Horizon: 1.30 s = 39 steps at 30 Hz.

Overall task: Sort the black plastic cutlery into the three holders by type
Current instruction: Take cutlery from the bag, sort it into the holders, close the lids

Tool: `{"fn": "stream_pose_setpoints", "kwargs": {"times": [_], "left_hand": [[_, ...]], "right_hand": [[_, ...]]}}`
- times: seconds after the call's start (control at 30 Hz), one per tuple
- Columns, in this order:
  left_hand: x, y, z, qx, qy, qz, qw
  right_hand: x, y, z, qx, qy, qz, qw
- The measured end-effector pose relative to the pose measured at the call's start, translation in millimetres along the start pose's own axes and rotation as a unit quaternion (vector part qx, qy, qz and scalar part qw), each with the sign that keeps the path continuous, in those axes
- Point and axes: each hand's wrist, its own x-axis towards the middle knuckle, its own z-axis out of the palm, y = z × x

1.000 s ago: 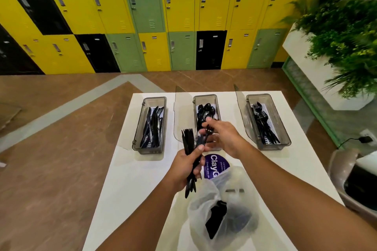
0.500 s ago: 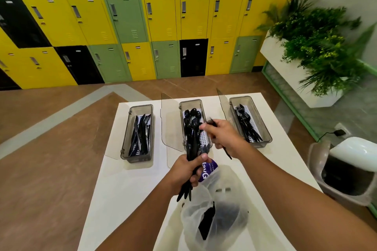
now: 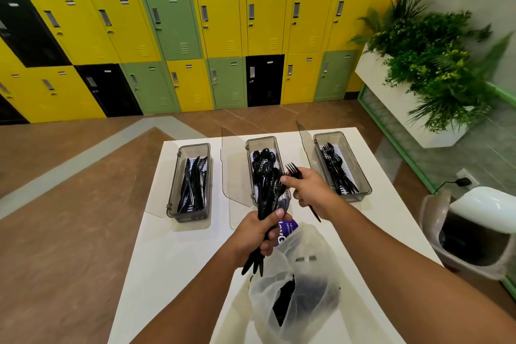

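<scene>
Three clear holders stand in a row on the white table (image 3: 167,260): the left holder (image 3: 173,204) with knives, the middle holder (image 3: 250,145) with spoons, the right holder (image 3: 360,173) with forks. My left hand (image 3: 255,234) is shut around a bundle of black cutlery (image 3: 265,198) held upright in front of the middle holder. My right hand (image 3: 310,190) grips a single black fork (image 3: 294,170), tines pointing away, between the middle and right holders.
A translucent plastic bag (image 3: 296,293) with more black cutlery lies near the table's front. A purple round sticker (image 3: 286,232) peeks out under my left hand. The holders' lids stand open at their left sides. A white bin (image 3: 474,232) sits right of the table, a planter beyond it.
My right hand has pulled one fork out of the bundle and moved it right toward the fork holder. The left hand keeps holding the bundle.
</scene>
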Motion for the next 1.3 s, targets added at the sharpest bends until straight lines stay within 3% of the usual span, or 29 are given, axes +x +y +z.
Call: {"fn": "stream_pose_setpoints", "kwargs": {"times": [0.2, 0.37, 0.53, 0.67, 0.8, 0.93, 1.13, 1.3], "left_hand": [[0.3, 3.5, 9.5, 0.005, -0.017, -0.001, 1.0], [6.3, 1.9, 10.7, 0.0, -0.012, 0.003, 1.0], [12.5, 5.9, 19.0, -0.003, -0.005, -0.003, 1.0], [23.4, 3.0, 21.9, 0.0, 0.005, -0.01, 1.0], [37.2, -2.5, 21.2, -0.004, 0.022, -0.026, 0.999], [47.2, -6.2, 19.5, -0.037, 0.023, -0.047, 0.998], [51.5, -8.1, 13.1, -0.042, 0.014, -0.05, 0.998], [49.1, -7.9, 10.7, -0.036, 0.027, -0.043, 0.998]], "right_hand": [[-9.8, 1.5, -0.1, 0.094, -0.071, 0.065, 0.991], [1.7, -20.7, -25.2, 0.179, 0.036, 0.043, 0.982], [22.9, -36.4, -69.8, 0.309, 0.12, 0.02, 0.943], [41.0, -25.2, -103.8, 0.251, 0.157, 0.038, 0.955], [59.8, 3.3, -125.0, 0.101, 0.144, 0.133, 0.975], [74.1, 29.7, -134.7, -0.009, 0.129, 0.195, 0.972], [105.4, 47.6, -142.4, -0.077, 0.155, 0.174, 0.969], [124.8, 51.4, -146.2, -0.064, 0.173, 0.123, 0.975]]}}
